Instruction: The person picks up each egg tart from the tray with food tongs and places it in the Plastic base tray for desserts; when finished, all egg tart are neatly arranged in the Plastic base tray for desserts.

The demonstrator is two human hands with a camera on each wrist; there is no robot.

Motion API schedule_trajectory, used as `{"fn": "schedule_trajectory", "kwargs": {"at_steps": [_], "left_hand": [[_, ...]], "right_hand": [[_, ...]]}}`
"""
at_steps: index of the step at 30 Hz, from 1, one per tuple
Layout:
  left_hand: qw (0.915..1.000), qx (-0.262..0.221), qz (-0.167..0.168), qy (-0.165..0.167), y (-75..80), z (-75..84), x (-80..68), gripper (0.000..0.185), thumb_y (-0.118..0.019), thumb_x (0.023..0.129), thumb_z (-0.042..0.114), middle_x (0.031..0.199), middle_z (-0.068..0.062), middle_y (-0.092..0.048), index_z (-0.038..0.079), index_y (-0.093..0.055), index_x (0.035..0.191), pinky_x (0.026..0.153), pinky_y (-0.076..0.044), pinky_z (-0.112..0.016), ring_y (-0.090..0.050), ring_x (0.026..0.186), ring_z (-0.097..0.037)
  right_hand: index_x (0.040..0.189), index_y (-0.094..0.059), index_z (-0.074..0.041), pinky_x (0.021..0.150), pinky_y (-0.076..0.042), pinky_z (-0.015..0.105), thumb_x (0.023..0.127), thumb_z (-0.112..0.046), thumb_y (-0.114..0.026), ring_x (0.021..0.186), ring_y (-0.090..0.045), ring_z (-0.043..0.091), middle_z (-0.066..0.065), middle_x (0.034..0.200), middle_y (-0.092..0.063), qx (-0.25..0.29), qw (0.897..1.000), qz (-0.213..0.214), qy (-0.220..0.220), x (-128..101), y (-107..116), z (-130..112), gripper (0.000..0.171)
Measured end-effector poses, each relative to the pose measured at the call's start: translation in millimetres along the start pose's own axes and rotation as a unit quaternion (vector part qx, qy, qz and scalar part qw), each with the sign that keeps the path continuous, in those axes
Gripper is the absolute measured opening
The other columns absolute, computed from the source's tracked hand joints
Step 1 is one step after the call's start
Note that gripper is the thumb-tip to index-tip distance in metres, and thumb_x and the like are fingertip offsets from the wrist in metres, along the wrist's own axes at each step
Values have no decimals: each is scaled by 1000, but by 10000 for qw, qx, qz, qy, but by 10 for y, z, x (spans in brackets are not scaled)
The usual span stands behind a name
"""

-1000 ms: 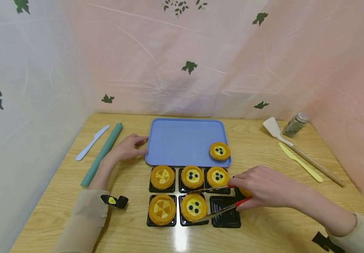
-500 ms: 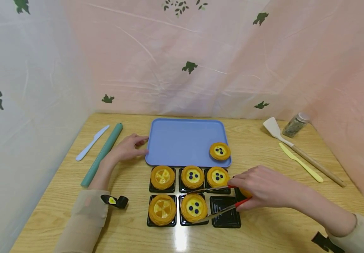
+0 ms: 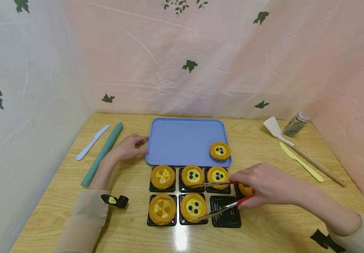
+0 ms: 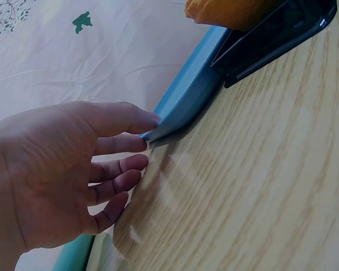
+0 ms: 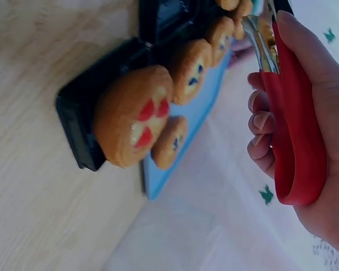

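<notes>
My right hand [image 3: 265, 184] grips red-handled metal tongs [image 3: 221, 208], also seen in the right wrist view. The tongs are spread, their two tips on either side of a blueberry-topped egg tart [image 3: 193, 208] in the front row's middle black tray. My left hand [image 3: 128, 147] has its thumb and fingertips at the left rim of the blue tray [image 3: 182, 140]; in the left wrist view its other fingers are loosely bent. One blueberry tart [image 3: 219, 151] sits in the blue tray's front right corner. A red-topped tart [image 5: 133, 116] is partly hidden by my right hand in the head view.
Two orange-slice tarts [image 3: 162, 209] fill the left black trays; two blueberry tarts [image 3: 192, 176] stand in the back row. One black tray [image 3: 226, 212] holds no tart. A green rolling pin [image 3: 103, 154] and pale knife [image 3: 92, 142] lie left; a spatula [image 3: 305, 154], yellow knife [image 3: 301, 162] and shaker [image 3: 295, 124] are right.
The tongs' upper arm has shifted up, away from the lower one, so the tongs are spread wider. My right hand has moved slightly; my left hand stays at the blue tray.
</notes>
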State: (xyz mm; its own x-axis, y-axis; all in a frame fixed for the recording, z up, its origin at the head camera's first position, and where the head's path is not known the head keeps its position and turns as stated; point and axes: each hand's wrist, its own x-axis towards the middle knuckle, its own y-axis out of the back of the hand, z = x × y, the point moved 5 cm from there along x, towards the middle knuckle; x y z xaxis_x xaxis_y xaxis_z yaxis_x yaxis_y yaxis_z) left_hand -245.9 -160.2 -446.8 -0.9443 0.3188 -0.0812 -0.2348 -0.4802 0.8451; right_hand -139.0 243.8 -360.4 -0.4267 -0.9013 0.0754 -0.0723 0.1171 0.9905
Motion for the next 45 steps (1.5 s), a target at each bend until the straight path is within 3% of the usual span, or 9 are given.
{"fn": "schedule_trajectory", "kwargs": {"at_steps": [3, 7, 13, 17, 22, 29, 40, 45], "left_hand": [[10000, 21, 13, -2, 11, 0, -2, 66, -71, 95, 31, 125, -23, -61, 2, -51, 151, 102, -48, -53, -58, 116, -36], [10000, 6, -15, 6, 9, -9, 5, 66, -71, 95, 32, 125, -23, -61, 2, -51, 151, 102, -48, -53, -58, 117, -36], [10000, 23, -19, 40, 1, -3, 5, 66, -70, 96, 32, 126, -23, -60, 3, -50, 151, 103, -48, -53, -58, 118, -36], [10000, 54, 25, 9, 17, -6, -10, 65, -70, 95, 32, 124, -23, -60, 1, -51, 150, 101, -48, -53, -58, 115, -36], [10000, 60, 16, -8, 29, -9, -20, 65, -70, 95, 33, 123, -23, -61, 1, -52, 149, 100, -49, -53, -59, 114, -36], [10000, 41, 36, -59, 20, 7, -16, 65, -70, 95, 32, 125, -23, -61, 1, -52, 149, 102, -49, -53, -59, 116, -36], [9999, 84, 75, -45, 21, -36, -41, 64, -70, 95, 31, 124, -22, -62, 1, -52, 149, 101, -49, -52, -59, 114, -35], [9999, 65, 66, -99, 13, -27, -16, 64, -70, 95, 32, 125, -22, -62, 2, -52, 150, 101, -49, -52, -59, 115, -35]], "right_hand": [[117, -72, -17, 60, -47, 19, 82, -60, -79, 69, -54, -6, -13, 92, -74, -27, 9998, 105, -190, -23, 93, 41, 56], [116, -70, -26, 58, -41, 17, 81, -61, -79, 69, -47, -9, -22, 86, -64, -211, 9956, 375, -833, -124, 244, 154, 51], [117, -66, -29, 54, -27, 17, 72, -50, -89, 61, -33, -6, -21, 77, -47, -742, 9756, 1215, -1673, -357, 484, 343, 54], [109, -65, -26, 53, -26, 19, 72, -42, -91, 58, -31, -4, -16, 73, -43, -711, 9641, 1553, -2032, -423, 566, 467, 49], [106, -66, -24, 51, -27, 21, 77, -44, -88, 56, -33, -2, -13, 70, -45, -605, 9557, 1488, -2468, -426, 537, 637, 42], [120, -71, -18, 54, -33, 21, 75, -44, -90, 61, -41, -1, -12, 74, -56, -344, 9482, 1617, -2711, -480, 319, 928, 55], [118, -70, -20, 59, -36, 25, 79, -57, -84, 66, -47, 10, -6, 84, -64, 139, 9433, 705, -3240, -449, 35, 1171, 55], [121, -71, -17, 61, -38, 27, 78, -57, -84, 70, -50, 11, -4, 88, -65, 242, 9414, 512, -3324, -450, -6, 1191, 60]]}}
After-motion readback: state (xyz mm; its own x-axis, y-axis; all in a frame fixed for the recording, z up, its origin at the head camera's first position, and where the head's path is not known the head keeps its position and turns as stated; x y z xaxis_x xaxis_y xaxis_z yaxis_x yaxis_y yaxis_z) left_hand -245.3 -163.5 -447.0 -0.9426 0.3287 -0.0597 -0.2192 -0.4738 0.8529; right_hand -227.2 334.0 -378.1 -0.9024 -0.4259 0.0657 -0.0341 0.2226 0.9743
